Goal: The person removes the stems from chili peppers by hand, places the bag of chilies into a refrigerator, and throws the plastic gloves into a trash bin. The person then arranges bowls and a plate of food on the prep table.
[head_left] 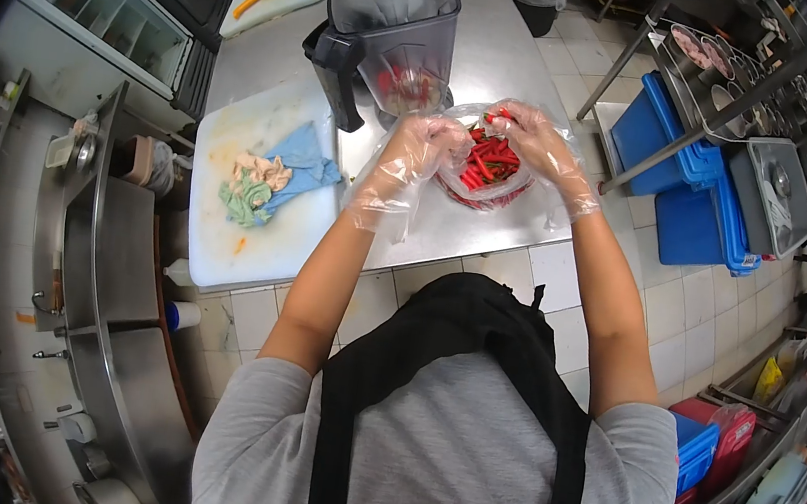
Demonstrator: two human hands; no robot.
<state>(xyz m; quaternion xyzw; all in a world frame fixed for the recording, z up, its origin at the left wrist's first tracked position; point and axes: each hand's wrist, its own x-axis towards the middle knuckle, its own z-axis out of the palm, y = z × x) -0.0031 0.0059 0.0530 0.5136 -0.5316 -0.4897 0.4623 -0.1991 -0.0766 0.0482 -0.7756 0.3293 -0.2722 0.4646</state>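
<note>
On the steel tabletop [493, 57], slender red chillies [483, 164] lie in a clear plastic bag [506, 196]; the plastic-gloved right hand [532, 145] pinches one chilli [503, 115]; the curled left hand [422, 143] has an unclear hold.

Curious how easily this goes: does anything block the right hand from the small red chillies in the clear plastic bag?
Nothing visible, except the thin clear glove on the right hand; the bag is open, exposing the chillies.
</note>
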